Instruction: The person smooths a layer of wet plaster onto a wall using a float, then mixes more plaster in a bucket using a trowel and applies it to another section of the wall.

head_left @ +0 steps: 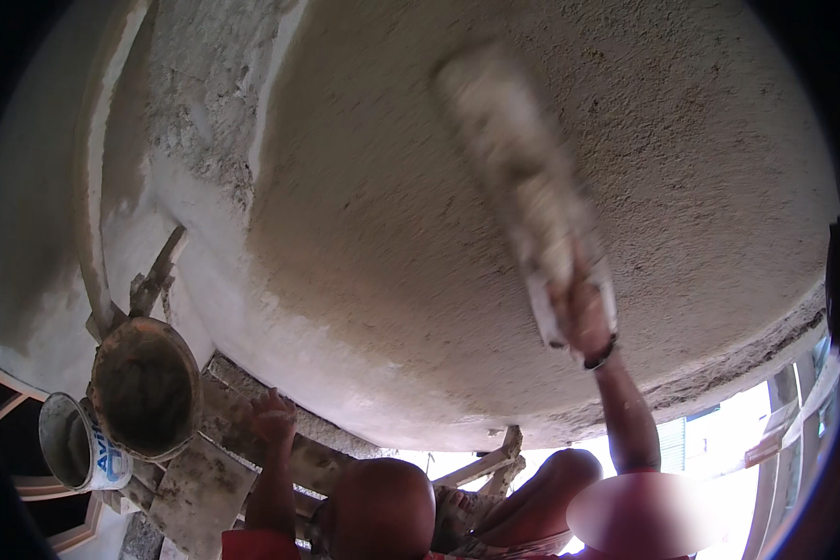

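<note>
My right hand [583, 313] is closed around the grip of a long plastering float [499, 121], smeared with pale mortar and blurred by motion. The float lies along a broad grey-brown plastered surface [373, 243], smoother at the left and rougher at the right. Whether its face touches the plaster all along, I cannot tell. Low on the left, my left hand [275, 417] is raised with its fingers apart and nothing in it. Wooden planks [224, 420] are close beside that hand.
A round tub [147, 387] with grey mortar stands on the planks at the left. Beside it is a white bucket [84, 448] with blue markings. A pale-framed window [19, 401] is at the far left. Wooden supports [490, 462] stand below the plastered surface.
</note>
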Demonstrator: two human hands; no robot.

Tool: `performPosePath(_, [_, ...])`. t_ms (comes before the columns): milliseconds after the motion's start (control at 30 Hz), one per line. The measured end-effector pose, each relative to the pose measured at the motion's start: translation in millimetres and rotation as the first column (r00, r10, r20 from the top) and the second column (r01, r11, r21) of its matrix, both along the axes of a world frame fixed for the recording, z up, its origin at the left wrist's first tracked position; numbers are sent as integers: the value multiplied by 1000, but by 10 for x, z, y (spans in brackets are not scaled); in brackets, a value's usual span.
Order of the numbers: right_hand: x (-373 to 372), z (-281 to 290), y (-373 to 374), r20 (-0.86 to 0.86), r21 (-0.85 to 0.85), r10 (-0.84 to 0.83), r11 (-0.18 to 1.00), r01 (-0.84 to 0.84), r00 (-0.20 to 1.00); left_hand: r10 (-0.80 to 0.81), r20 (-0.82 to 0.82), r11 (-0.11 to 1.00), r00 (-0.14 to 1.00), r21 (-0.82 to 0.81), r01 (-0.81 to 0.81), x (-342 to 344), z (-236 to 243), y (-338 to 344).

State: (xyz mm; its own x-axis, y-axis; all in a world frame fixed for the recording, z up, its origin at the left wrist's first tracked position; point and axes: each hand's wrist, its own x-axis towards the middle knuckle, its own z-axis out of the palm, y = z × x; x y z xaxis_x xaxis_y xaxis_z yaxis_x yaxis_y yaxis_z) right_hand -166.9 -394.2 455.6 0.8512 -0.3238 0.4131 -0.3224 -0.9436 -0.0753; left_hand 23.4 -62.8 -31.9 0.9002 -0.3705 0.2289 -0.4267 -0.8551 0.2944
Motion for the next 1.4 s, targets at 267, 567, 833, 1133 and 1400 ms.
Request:
performPosePath(267, [-867, -1016, -9, -488, -357, -118, 931, -74, 865, -5, -95, 1000, 995, 19, 7, 45, -134, 7])
performPosePath(567, [-111, -143, 282, 36, -294, -8, 956, 18, 999, 62, -100, 996, 993, -52, -67, -26, -413, -10])
performPosePath(833, [-245, 1076, -108, 752, 105, -20, 990, -90, 658, 19, -168, 1000, 986, -21, -23, 32, -508, -24])
performPosePath(1133, [-1037, 471, -152, 290, -372, -38, 916, 149, 956, 30, 68, 995, 997, -94, -24, -78, -855, -1])
performPosePath(1400, [-72, 1110, 141, 276, -663, 193, 748, 41, 941, 39, -188, 998, 981, -44, -48, -42, 140, -5])
